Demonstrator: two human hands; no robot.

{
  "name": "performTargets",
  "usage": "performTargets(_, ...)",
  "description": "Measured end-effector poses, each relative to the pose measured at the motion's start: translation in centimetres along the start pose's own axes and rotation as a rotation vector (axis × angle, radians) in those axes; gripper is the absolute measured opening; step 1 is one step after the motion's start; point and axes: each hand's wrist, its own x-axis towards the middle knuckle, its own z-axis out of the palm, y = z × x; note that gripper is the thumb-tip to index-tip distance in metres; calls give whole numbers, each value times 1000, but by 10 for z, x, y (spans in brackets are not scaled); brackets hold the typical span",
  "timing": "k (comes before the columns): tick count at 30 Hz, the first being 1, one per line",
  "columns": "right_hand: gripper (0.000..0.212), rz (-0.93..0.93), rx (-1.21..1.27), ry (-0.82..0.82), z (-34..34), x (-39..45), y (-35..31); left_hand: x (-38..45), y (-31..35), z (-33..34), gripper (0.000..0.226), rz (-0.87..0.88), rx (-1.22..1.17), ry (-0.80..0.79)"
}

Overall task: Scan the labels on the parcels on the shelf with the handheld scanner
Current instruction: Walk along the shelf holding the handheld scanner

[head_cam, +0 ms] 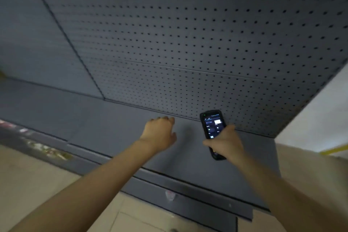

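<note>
Right hand (225,142) wrapped around the handheld scanner (213,133), fingers curled about its lower body, lit screen facing up toward the head camera, top end aimed at the foot of the pegboard back panel (188,34). Left hand (160,132) stretched forward over the grey shelf (113,128), holding nothing, fingers bent downward at the tips near the seam where shelf meets panel (whether the fingertips actually touch the metal cannot be told). Both hands side by side, a little apart, above the right-hand part of the shelf.

No parcels and no labels anywhere in view on this stretch: only bare grey sheet and perforated panel. Picture smeared at the left edge, so anything lying far left cannot be made out. At the shelf's front lip (170,195), a small pale tag with a red mark, too blurred to read.

Step in hand, most likely: finding the next parcel to scan. Advice for doing it well:

- Keep the scanner grip firm but low, thumb free for the trigger or screen, window end clear of the fingers.
- Look along the shelf, or up and down to neighbouring levels, before moving the arms.
- Use the free left hand to turn a parcel label-up and flatten any crease.
- Hold the scanner square to the label, steady, and check the screen for a confirmed read (screen text too small to read here).
</note>
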Motion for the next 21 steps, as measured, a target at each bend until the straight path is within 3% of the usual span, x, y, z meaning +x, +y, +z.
performTargets(10,66,-273,-114,-296,166,-100,-168,-138,-187,-26,48,-412,-65,176)
performTargets(21,73,-613,-267,-544,373,-255,-322,-325,-403,-14,42,-853,-80,215)
